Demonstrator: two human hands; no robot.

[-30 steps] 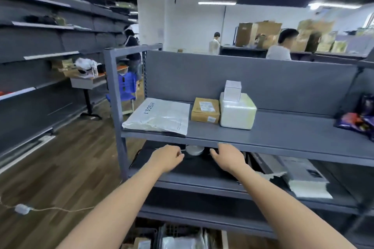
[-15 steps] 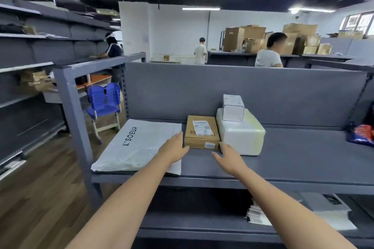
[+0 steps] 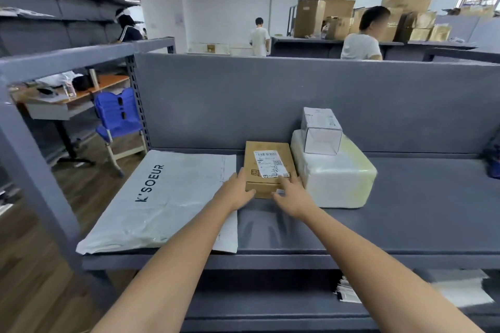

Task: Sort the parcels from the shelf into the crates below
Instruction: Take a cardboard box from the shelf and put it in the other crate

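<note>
A small brown cardboard box [image 3: 254, 159] with a white label lies on the grey shelf [image 3: 405, 224], between a flat white mailer bag [image 3: 173, 197] and a big white wrapped parcel [image 3: 338, 184]. A small white box [image 3: 320, 130] sits on top of that parcel. My left hand [image 3: 238, 189] clasps the brown box's front left corner, thumb on its front face. My right hand [image 3: 292, 193] has its fingers on the box's front right top edge. The box still rests on the shelf. No crates are in view.
The shelf's grey upright post [image 3: 32, 165] stands at the left, its back panel close behind the parcels. A dark packet [image 3: 493, 159] lies at the right edge. Papers [image 3: 349, 292] lie on the lower shelf. A blue chair [image 3: 119, 113] and people stand beyond.
My hands rose from the lower shelf level to the upper shelf, reached forward and closed on the brown box. The view moved closer to the shelf.
</note>
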